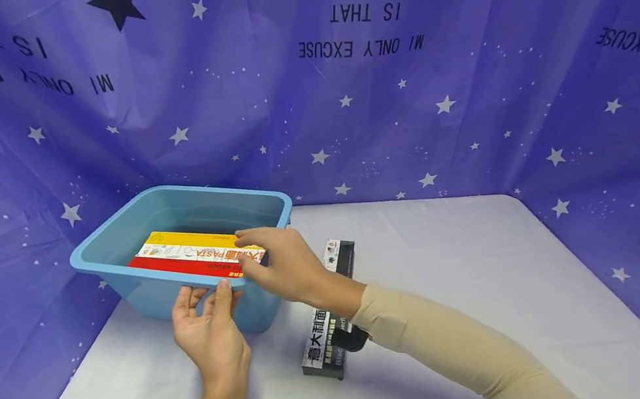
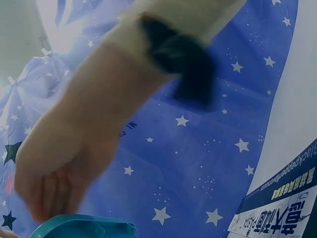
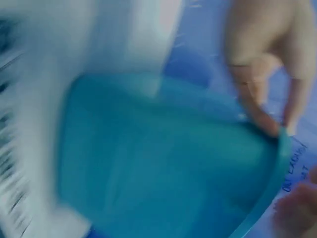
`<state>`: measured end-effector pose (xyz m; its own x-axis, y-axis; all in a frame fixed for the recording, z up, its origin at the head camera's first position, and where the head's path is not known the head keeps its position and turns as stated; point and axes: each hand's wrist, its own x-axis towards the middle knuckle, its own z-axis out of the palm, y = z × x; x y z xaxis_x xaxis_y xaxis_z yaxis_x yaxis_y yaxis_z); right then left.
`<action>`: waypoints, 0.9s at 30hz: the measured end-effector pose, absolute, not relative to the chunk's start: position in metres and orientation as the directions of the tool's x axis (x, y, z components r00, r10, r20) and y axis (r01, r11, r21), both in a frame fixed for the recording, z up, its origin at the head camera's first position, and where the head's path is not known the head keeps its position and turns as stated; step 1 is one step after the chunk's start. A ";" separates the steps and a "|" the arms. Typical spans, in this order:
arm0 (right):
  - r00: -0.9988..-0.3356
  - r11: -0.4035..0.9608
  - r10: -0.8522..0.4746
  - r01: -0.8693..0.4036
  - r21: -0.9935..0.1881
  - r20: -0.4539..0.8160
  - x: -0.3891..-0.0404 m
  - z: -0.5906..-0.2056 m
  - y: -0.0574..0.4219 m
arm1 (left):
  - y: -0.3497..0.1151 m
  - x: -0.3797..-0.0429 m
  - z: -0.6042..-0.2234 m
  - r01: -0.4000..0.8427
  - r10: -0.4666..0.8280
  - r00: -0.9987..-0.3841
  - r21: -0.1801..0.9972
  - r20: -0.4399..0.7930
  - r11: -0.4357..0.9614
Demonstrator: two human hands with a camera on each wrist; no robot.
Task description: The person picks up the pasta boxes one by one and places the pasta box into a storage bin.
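Observation:
At the front rim of the light-blue basin (image 1: 99, 267), my left hand (image 1: 214, 336) pinches the edge, its thumb over the top and its fingers below. The same pinch on the rim shows in the right wrist view, left hand (image 3: 270, 54) at upper right. A yellow, white and red pasta box (image 1: 183, 251) lies inside the basin, slanting across it. My right hand (image 1: 286, 262) reaches over the basin's right corner, with thumb and index finger spread over that box's right end. In the right wrist view its fingertips are blurred at the lower right edge.
A black and white pasta box (image 1: 315, 338) lies on the white table (image 1: 451, 257) to the right of the basin, partly behind the right forearm. A purple curtain (image 1: 377, 127) with stars stands behind the table and along both sides.

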<state>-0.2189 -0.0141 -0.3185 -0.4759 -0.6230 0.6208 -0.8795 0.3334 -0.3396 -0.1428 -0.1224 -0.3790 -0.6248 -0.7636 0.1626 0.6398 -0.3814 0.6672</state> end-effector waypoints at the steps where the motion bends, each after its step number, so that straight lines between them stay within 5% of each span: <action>1: -0.365 0.290 -0.617 -0.929 -0.230 0.697 -0.217 -0.323 -0.008 | -0.122 -0.143 -0.379 0.641 -0.762 -0.626 0.666 0.165 -0.382; 4: -0.049 0.231 -0.604 -0.966 0.116 0.795 -0.210 -0.341 0.010 | -0.123 -0.143 -0.377 0.649 -0.757 -0.627 0.660 0.181 -0.379; 6: 0.006 0.270 -0.635 -0.935 0.229 0.772 -0.203 -0.356 0.019 | -0.124 -0.144 -0.376 0.654 -0.756 -0.625 0.657 0.192 -0.374; 8: -0.102 0.358 -0.699 -0.907 0.223 0.708 -0.192 -0.373 0.024 | -0.124 -0.145 -0.376 0.659 -0.758 -0.621 0.657 0.199 -0.367; 12: -0.538 0.622 -0.752 -0.770 0.143 0.381 -0.173 -0.409 0.030 | -0.125 -0.144 -0.377 0.663 -0.767 -0.612 0.654 0.193 -0.364; 15: -0.735 0.746 -0.666 -0.655 0.117 0.130 -0.166 -0.428 0.034 | -0.125 -0.143 -0.378 0.653 -0.769 -0.615 0.662 0.178 -0.369; 19: -0.801 0.801 -0.598 -0.595 0.064 0.030 -0.163 -0.437 0.048 | -0.124 -0.144 -0.378 0.639 -0.764 -0.625 0.669 0.163 -0.380; 27: -0.870 0.865 -0.493 -0.493 -0.096 0.031 -0.156 -0.436 0.107 | -0.122 -0.144 -0.378 0.627 -0.764 -0.626 0.683 0.156 -0.374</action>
<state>-0.1563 0.1066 -0.4359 -0.8696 -0.4927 0.0310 -0.4933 0.8646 -0.0957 -0.1440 -0.1218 -0.3781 -0.6258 -0.7643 0.1558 0.6271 -0.3741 0.6832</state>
